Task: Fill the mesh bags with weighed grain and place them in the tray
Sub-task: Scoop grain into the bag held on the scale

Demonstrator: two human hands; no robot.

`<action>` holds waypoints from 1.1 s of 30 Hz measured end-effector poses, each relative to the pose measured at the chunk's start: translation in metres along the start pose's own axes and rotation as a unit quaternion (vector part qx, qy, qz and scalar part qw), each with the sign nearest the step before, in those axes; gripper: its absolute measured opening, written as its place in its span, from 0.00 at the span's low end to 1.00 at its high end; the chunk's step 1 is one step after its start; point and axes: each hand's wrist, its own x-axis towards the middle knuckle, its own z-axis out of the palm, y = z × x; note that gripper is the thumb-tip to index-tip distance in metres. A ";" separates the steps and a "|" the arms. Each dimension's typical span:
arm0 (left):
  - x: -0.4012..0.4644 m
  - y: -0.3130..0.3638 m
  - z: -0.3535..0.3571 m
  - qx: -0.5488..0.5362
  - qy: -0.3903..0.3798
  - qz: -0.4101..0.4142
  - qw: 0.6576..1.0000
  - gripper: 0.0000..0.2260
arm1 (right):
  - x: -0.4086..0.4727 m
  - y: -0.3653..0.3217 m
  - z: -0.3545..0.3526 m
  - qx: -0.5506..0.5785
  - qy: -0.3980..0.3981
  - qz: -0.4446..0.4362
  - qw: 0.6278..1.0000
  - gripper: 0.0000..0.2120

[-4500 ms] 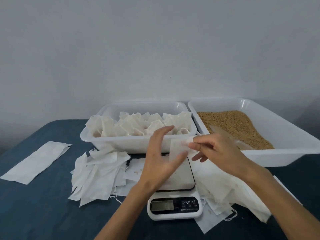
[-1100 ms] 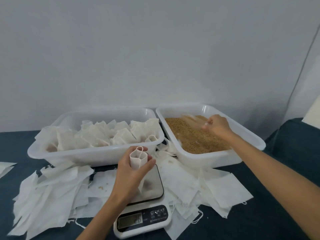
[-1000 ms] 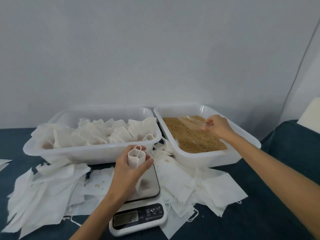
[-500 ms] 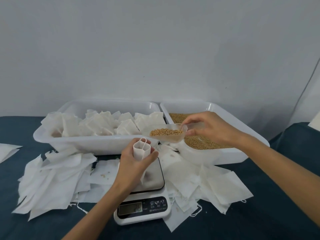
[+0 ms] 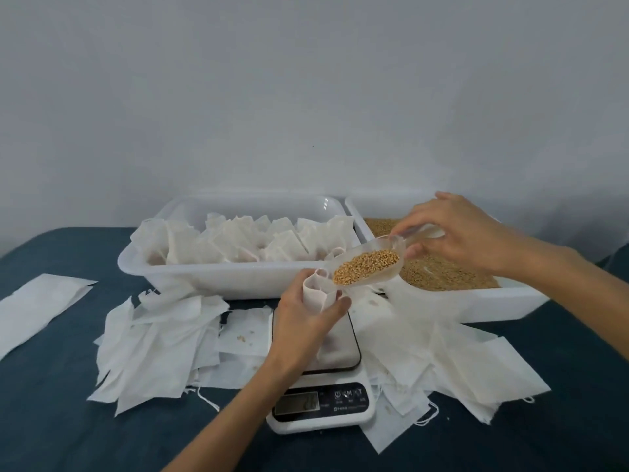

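Observation:
My left hand (image 5: pixel 299 327) grips a white mesh bag (image 5: pixel 315 290) upright over the scale (image 5: pixel 321 379), its mouth held open. My right hand (image 5: pixel 456 229) holds a clear plastic scoop (image 5: pixel 366 265) by its handle; the scoop carries brown grain and its tip sits right at the bag's mouth. Behind, a white tray (image 5: pixel 218 277) holds several filled bags. To its right a second white tray (image 5: pixel 476 301) holds loose grain (image 5: pixel 439 270).
Empty white bags lie in heaps left (image 5: pixel 153 345) and right (image 5: pixel 452 362) of the scale on the dark blue cloth. A separate flat pile (image 5: pixel 37 308) lies at the far left. A few grains are scattered near the scale. A grey wall stands behind the trays.
My right hand dug the scoop into the grain tray, lifted it loaded and carried it left to the bag's mouth. My left hand kept the bag upright over the scale.

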 end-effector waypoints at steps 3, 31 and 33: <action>-0.001 0.000 0.001 -0.007 -0.004 0.000 1.000 0.15 | 0.003 -0.002 -0.002 -0.031 0.011 -0.003 0.999 0.12; -0.001 0.002 0.002 -0.029 -0.014 0.013 0.999 0.11 | 0.008 -0.010 -0.004 -0.137 0.044 -0.039 0.989 0.14; -0.001 0.002 0.002 -0.029 -0.014 0.013 0.999 0.11 | 0.008 -0.010 -0.005 -0.138 0.046 -0.040 0.989 0.14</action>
